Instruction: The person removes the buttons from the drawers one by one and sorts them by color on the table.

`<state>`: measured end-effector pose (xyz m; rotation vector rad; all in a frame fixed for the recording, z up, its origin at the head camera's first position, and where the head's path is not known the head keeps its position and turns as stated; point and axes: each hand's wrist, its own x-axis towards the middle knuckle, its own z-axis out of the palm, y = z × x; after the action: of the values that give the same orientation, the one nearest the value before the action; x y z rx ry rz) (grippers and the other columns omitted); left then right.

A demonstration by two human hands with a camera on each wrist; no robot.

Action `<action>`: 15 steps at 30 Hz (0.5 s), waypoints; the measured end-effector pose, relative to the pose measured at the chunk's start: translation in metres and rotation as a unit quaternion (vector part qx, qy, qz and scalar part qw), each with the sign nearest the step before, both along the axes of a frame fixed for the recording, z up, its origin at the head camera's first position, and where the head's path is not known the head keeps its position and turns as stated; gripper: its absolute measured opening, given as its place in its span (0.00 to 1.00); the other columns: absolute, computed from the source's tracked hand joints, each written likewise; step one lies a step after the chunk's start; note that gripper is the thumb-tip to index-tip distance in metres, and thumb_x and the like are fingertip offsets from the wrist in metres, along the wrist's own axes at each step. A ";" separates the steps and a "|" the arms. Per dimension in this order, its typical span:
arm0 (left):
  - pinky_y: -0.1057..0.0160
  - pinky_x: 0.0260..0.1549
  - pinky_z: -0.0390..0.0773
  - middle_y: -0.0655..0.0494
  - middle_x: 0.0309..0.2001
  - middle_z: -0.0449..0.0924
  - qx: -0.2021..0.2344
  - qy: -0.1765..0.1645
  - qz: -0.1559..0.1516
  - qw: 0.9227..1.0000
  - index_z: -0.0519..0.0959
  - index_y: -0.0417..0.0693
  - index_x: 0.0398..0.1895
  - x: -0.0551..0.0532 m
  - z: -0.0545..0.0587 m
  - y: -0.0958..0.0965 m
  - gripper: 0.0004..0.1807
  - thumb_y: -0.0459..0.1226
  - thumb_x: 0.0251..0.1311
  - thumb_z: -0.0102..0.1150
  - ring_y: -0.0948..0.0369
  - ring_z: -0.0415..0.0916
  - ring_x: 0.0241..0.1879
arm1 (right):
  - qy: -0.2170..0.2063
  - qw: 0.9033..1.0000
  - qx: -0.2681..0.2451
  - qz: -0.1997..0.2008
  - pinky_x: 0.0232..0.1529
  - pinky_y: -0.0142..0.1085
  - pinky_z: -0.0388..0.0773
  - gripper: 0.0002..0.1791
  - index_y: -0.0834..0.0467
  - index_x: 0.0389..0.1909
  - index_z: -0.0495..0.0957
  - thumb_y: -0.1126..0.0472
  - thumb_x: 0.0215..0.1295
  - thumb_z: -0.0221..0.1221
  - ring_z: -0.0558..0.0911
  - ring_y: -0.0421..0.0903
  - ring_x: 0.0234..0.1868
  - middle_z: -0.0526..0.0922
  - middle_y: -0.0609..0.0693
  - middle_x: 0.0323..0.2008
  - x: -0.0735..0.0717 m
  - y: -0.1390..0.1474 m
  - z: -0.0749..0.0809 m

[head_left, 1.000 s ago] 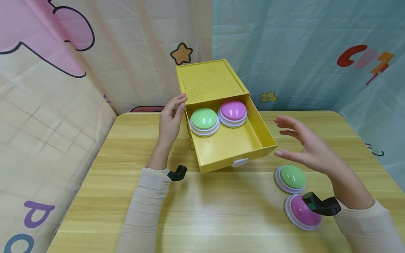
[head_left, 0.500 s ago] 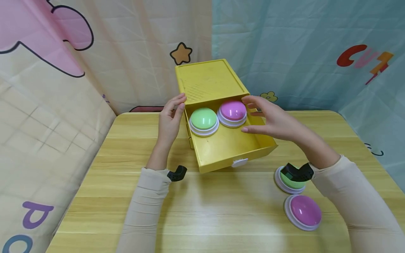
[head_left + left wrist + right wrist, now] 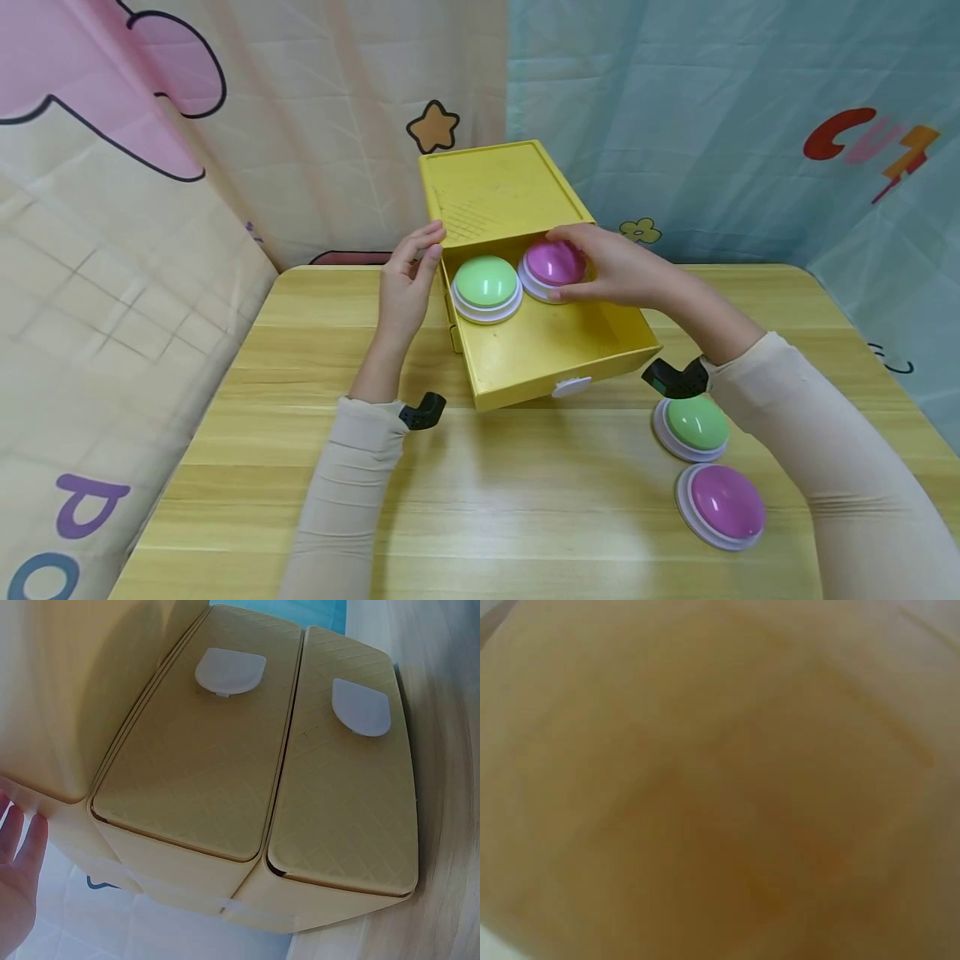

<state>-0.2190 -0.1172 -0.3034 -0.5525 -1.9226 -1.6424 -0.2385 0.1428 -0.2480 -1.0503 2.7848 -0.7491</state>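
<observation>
Button (image 3: 553,263), pink, within right grip (image 3: 617,265)

Room to pass lies over the middle of the worktop (image 3: 510,500), between the left sleeve (image 3: 337,500) and the outer green button (image 3: 697,422) and outer pink button (image 3: 726,502), which stand toward the right edge; more runs along the left edge. The front half of the drawer (image 3: 555,346) is reachable from above, its raised walls in the way; at its back sit the green button (image 3: 486,281) and pink button (image 3: 555,262). The right hand (image 3: 611,262), gripping the latter, blocks the right side, the left hand (image 3: 405,287) the left; a curtain (image 3: 660,108) closes the far edge
</observation>
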 end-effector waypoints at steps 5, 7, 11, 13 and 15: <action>0.71 0.39 0.71 0.41 0.53 0.71 0.001 -0.001 0.001 1.000 0.74 0.27 0.46 0.000 -0.001 0.000 0.12 0.26 0.61 0.49 0.59 0.69 0.53 | 0.003 0.999 0.050 0.007 0.54 0.43 0.65 0.41 0.62 0.62 0.59 0.49 0.51 0.65 0.66 0.50 0.54 0.66 0.56 0.56 -0.004 -0.003 -0.003; 0.70 0.41 0.71 0.41 0.53 0.71 0.002 -0.001 -0.001 1.000 0.74 0.27 0.46 -0.001 -0.001 0.000 0.12 0.26 0.61 0.49 0.59 0.69 0.53 | 0.006 0.996 0.085 0.004 0.56 0.45 0.63 0.42 0.63 0.63 0.57 0.48 0.53 0.63 0.63 0.53 0.58 0.64 0.58 0.59 -0.006 -0.005 -0.004; 0.67 0.44 0.71 0.41 0.53 0.71 0.002 -0.001 0.000 1.000 0.74 0.27 0.46 -0.001 -0.001 0.001 0.12 0.26 0.61 0.49 0.59 0.69 0.53 | 0.016 0.993 0.119 0.005 0.57 0.47 0.61 0.42 0.65 0.64 0.57 0.49 0.53 0.63 0.58 0.57 0.60 0.61 0.62 0.60 -0.007 -0.005 -0.005; 0.67 0.44 0.71 0.41 0.53 0.71 0.003 -0.002 0.001 1.000 0.74 0.27 0.46 -0.001 -0.001 0.001 0.12 0.26 0.61 0.49 0.59 0.69 0.53 | 0.026 0.994 0.108 0.013 0.55 0.47 0.63 0.40 0.65 0.63 0.59 0.52 0.53 0.63 0.60 0.57 0.58 0.62 0.62 0.59 -0.007 -0.004 -0.006; 0.67 0.44 0.71 0.41 0.53 0.71 0.004 -0.003 0.001 1.000 0.74 0.27 0.46 -0.001 -0.001 0.001 0.12 0.26 0.61 0.49 0.59 0.69 0.53 | 0.036 0.995 0.096 0.021 0.53 0.46 0.65 0.37 0.65 0.61 0.61 0.56 0.53 0.64 0.61 0.56 0.55 0.62 0.62 0.57 -0.007 -0.003 -0.006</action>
<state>-0.2195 -0.1159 -0.3043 -0.5434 -1.9185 -1.6514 -0.2452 0.1403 -0.2542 -1.1143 2.8146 -0.4367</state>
